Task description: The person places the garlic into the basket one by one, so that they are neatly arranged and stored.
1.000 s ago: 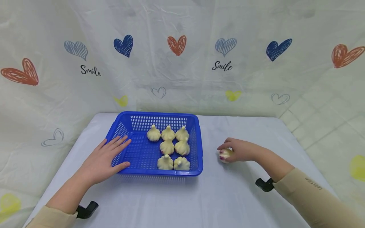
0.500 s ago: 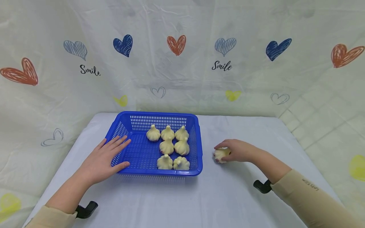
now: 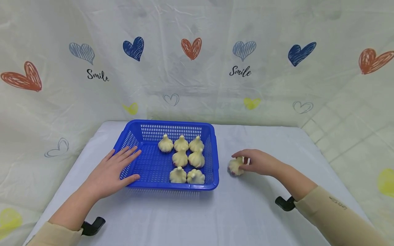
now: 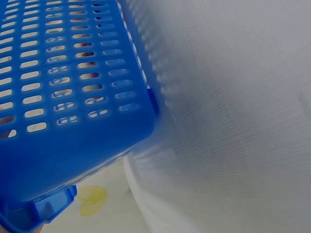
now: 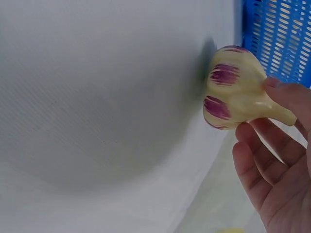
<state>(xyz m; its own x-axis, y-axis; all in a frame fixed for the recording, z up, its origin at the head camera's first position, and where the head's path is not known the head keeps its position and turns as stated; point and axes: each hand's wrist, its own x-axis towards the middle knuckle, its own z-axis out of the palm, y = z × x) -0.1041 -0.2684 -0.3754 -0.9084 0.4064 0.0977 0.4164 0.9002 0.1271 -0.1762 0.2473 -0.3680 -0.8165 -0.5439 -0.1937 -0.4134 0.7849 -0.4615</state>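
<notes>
My right hand (image 3: 260, 162) pinches a garlic bulb (image 3: 235, 167) to the right of the blue basket. In the right wrist view the thumb and fingers hold the bulb (image 5: 233, 90) near its stem, and purple streaks mark its pale skin. My left hand (image 3: 109, 174) rests with straight, spread fingers over the left rim of the blue basket (image 3: 170, 186). Several garlic bulbs (image 3: 181, 143) stand in the basket's right part, in rows of two or three. The left wrist view shows mostly the slotted basket wall (image 4: 73, 131).
A white cloth (image 3: 172, 218) covers the table under the basket. Behind it hangs a pale curtain (image 3: 212, 92) printed with hearts and the word Smile. A black wrist mount (image 3: 285, 203) sits on the right arm, and another mount (image 3: 93, 226) on the left.
My right hand has shifted slightly left with the garlic bulb, and the bulb has turned so that less purple shows in the head view. The left hand and the basket stay put.
</notes>
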